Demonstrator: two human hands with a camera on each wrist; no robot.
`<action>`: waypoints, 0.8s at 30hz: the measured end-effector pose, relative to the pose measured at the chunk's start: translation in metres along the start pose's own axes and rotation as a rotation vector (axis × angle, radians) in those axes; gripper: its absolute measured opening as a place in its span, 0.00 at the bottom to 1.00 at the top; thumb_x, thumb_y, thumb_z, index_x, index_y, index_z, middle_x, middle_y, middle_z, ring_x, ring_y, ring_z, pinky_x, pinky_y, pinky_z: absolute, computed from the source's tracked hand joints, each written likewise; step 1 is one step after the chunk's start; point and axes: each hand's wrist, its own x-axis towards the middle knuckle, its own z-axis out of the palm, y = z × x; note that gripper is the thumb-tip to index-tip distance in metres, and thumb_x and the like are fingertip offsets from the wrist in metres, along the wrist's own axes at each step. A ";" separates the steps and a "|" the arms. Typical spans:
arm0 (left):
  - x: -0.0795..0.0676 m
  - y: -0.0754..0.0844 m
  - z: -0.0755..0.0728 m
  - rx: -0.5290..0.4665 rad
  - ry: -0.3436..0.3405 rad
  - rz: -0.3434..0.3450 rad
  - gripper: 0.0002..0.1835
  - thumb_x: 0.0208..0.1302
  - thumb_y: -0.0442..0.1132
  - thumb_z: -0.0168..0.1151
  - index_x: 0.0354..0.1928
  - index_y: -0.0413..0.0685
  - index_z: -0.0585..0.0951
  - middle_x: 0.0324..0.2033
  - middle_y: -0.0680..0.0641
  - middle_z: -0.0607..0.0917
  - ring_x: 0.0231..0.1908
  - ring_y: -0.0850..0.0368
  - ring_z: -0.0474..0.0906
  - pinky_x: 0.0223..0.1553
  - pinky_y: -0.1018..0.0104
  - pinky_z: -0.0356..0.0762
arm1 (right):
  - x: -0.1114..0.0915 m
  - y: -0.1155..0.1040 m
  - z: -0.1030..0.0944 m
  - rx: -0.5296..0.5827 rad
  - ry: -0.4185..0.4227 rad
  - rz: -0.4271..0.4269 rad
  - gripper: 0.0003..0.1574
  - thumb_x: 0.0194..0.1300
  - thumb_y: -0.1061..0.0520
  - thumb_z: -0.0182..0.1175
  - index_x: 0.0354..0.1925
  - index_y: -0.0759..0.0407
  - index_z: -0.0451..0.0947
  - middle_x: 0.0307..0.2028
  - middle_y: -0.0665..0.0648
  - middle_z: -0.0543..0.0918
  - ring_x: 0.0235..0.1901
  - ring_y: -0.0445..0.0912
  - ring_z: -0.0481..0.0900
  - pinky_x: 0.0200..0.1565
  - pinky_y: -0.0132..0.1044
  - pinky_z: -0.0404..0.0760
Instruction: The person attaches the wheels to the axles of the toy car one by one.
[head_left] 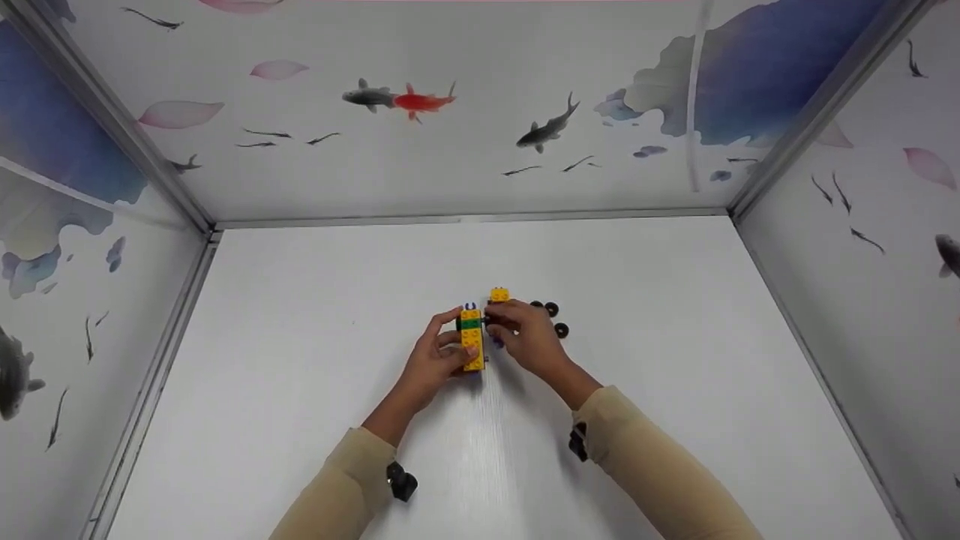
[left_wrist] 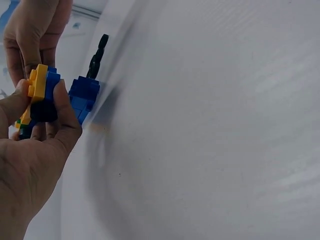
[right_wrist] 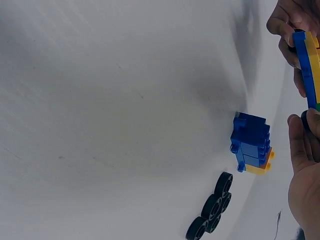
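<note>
My left hand (head_left: 430, 364) grips a long toy-brick assembly (head_left: 471, 341), yellow with a green band on top and blue underneath. The thumb lies on its yellow studs and the fingers reach round the far side. At the assembly's right side, my right hand (head_left: 531, 337) pinches a small black wheel (right_wrist: 305, 121) between thumb and fingers, right up against the blue edge. Another dark wheel shows by the left fingers in the right wrist view. In the left wrist view, the assembly's blue underside (left_wrist: 50, 92) faces the camera.
A blue brick stack (right_wrist: 251, 137) with a yellow brick (head_left: 499, 294) stands on the white table (head_left: 300, 300) just behind the right hand. Several black wheels (right_wrist: 212, 205) lie to its right. Printed panels (head_left: 465, 165) enclose the table at the back and sides.
</note>
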 end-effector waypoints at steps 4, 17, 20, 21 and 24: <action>0.001 0.000 0.001 -0.003 0.004 0.003 0.41 0.77 0.39 0.72 0.86 0.62 0.64 0.65 0.38 0.84 0.52 0.52 0.89 0.54 0.60 0.92 | 0.000 -0.001 0.001 0.003 0.018 0.018 0.24 0.75 0.65 0.69 0.67 0.59 0.87 0.61 0.60 0.89 0.63 0.54 0.89 0.64 0.45 0.88; -0.001 0.003 0.000 0.017 0.000 0.036 0.40 0.78 0.37 0.71 0.85 0.61 0.64 0.64 0.37 0.84 0.53 0.51 0.88 0.54 0.60 0.92 | 0.000 -0.002 0.003 0.002 0.040 -0.007 0.23 0.76 0.66 0.69 0.66 0.59 0.87 0.63 0.62 0.89 0.63 0.56 0.89 0.63 0.46 0.89; -0.001 0.003 0.000 0.019 -0.002 0.035 0.40 0.77 0.38 0.71 0.85 0.63 0.65 0.64 0.37 0.84 0.53 0.51 0.88 0.55 0.59 0.92 | 0.000 -0.002 0.003 0.005 0.039 -0.006 0.23 0.76 0.66 0.68 0.66 0.59 0.87 0.64 0.62 0.88 0.65 0.56 0.88 0.64 0.47 0.89; -0.001 0.003 0.000 0.020 -0.003 0.034 0.40 0.77 0.38 0.71 0.85 0.62 0.65 0.64 0.37 0.84 0.53 0.51 0.88 0.55 0.59 0.92 | 0.000 -0.002 0.003 0.007 0.039 -0.004 0.23 0.76 0.66 0.68 0.66 0.59 0.87 0.64 0.62 0.88 0.65 0.56 0.88 0.64 0.47 0.88; -0.001 0.003 0.000 0.020 -0.007 0.031 0.41 0.77 0.39 0.72 0.85 0.62 0.64 0.64 0.37 0.84 0.53 0.50 0.88 0.55 0.58 0.92 | 0.000 -0.002 0.004 0.017 0.037 0.003 0.23 0.76 0.66 0.68 0.66 0.60 0.87 0.64 0.62 0.89 0.65 0.57 0.88 0.64 0.47 0.88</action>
